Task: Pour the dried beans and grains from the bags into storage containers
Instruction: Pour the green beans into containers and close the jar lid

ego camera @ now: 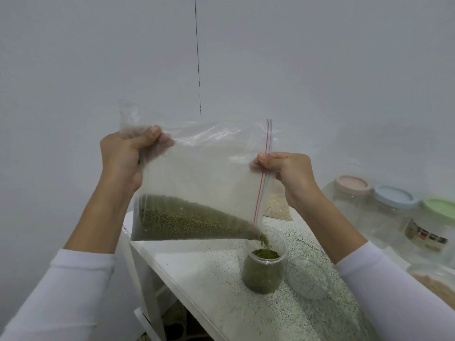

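A clear zip bag [204, 173] with a red and blue seal strip hangs tilted above the table. Green beans [187, 220] lie in its lower edge and stream out of the lower right corner. They fall into a small clear jar [263, 264] that is mostly full of green beans. My left hand [123, 156] grips the bunched upper left corner of the bag. My right hand [285, 171] pinches the bag at the seal strip on its right side. A clear round lid [307, 279] lies on the table just right of the jar.
The speckled white table [209, 279] has its left edge close to the jar. Jars with a pink lid [352, 184], a blue lid [394, 196] and a green lid [440, 207] stand at the right. A bag of pale grain [277, 205] lies behind the zip bag.
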Demonstrator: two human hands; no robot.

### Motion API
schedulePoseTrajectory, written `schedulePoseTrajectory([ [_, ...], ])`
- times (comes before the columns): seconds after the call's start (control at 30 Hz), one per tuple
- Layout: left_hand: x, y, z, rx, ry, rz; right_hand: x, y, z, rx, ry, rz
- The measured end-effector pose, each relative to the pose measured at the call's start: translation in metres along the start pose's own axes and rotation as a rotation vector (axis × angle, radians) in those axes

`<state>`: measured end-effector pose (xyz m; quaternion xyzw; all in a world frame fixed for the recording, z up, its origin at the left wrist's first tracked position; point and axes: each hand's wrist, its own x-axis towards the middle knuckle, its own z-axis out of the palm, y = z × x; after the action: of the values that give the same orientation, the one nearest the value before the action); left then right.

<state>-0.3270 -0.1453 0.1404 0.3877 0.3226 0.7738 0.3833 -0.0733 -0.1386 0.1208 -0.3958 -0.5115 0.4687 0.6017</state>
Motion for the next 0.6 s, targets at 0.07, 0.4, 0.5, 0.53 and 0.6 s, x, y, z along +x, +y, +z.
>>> schedulePoseTrajectory([
  [0.07,0.002,0.001,-0.002,-0.022,0.016,-0.004,-0.001,-0.001,0.001,0.003,-0.021,0.005],
  [0.4,0.0,-0.007,-0.012,-0.038,-0.011,-0.033,-0.001,-0.001,0.004,-0.023,-0.002,0.001],
  [0.5,0.0,-0.007,-0.009,-0.021,-0.032,-0.021,0.0,0.001,0.002,-0.02,0.02,0.003],
  [0.53,0.0,-0.008,-0.009,-0.022,-0.023,-0.02,0.0,0.0,0.002,-0.023,0.006,0.003],
  [0.6,0.001,-0.007,-0.01,-0.032,-0.016,-0.023,-0.002,-0.002,0.002,-0.023,-0.008,-0.002],
])
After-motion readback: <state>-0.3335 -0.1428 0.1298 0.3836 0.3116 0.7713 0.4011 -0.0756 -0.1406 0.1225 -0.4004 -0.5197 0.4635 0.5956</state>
